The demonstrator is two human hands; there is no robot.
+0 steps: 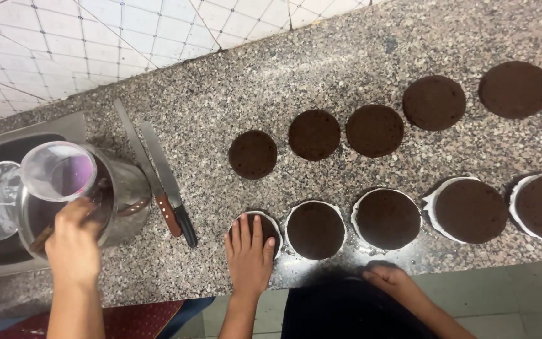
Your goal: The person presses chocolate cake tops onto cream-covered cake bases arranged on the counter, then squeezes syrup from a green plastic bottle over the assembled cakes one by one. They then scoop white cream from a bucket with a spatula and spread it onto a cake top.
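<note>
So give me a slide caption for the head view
Right hand on a chocolate cake round, left hand at a steel pot.

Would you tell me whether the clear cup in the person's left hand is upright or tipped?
Tipped. The clear cup lies on its side in the left hand, over the steel pot, its round mouth facing the camera.

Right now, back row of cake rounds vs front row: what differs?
Back row lies bare on the granite counter; front row sits on white liners. Back row is untouched; the right hand lies flat on the front row's leftmost round. Both: dark brown, flat, round.
</note>
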